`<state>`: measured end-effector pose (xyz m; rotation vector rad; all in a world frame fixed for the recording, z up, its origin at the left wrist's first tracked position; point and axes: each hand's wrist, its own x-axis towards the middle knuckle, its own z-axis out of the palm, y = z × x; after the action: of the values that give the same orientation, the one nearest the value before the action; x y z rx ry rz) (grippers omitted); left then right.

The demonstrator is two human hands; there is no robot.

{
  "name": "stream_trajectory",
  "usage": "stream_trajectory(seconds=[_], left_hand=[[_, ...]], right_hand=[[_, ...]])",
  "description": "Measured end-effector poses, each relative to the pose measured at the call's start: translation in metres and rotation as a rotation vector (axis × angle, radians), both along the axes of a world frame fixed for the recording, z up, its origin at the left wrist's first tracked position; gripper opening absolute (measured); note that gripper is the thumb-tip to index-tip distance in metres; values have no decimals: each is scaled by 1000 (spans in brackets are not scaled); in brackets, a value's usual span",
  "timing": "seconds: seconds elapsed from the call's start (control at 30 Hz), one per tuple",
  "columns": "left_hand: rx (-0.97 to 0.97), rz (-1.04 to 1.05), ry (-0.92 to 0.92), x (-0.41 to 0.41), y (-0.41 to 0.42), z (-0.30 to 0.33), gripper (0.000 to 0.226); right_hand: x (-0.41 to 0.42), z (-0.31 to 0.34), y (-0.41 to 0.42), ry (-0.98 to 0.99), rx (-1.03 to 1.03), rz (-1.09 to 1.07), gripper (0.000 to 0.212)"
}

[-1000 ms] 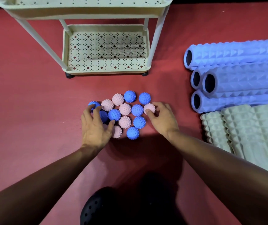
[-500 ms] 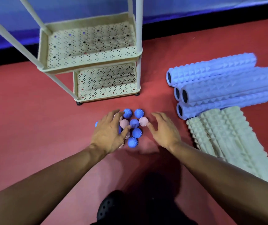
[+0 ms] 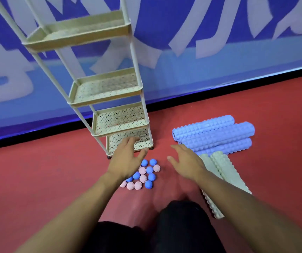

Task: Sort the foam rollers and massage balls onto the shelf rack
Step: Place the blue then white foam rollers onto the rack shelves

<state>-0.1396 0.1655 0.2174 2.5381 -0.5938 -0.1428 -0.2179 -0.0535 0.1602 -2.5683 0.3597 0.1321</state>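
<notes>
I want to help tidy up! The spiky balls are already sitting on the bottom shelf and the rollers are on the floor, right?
Not quite. The head view shows the balls on the floor in front of the rack, not on its bottom shelf. The rollers are on the floor.

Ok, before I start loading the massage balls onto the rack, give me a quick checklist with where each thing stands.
1. Left hand free: ok, open, holding nothing.
2. Right hand free: ok, open, holding nothing.
3. Massage balls within reach: ok, clustered on the floor under the left hand.
4. Shelf rack upright, tiers bare: ok for the tiers visible.
5. Foam rollers out of the way: ok, on the right.
6. Rack wheels locked: cannot tell.
</notes>
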Motion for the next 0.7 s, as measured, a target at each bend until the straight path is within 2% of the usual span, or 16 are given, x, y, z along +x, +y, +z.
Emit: stream_trajectory(seconds=[0.17, 0.33, 0.57, 0.7], left_hand=[[-8, -1, -16, -62, -4, 52, 54], [-14, 13, -20, -103, 1, 80, 56], [-35, 20, 18, -111, 7, 87, 58], [-56, 20, 44, -93, -3, 72, 57]], right_hand=[[-49, 73, 4, -37, 15, 13, 56], [-88, 113, 8, -58, -5, 32, 56], [-101, 130, 12, -40, -23, 33, 56], [-84, 118, 0, -5, -40, 32, 57]])
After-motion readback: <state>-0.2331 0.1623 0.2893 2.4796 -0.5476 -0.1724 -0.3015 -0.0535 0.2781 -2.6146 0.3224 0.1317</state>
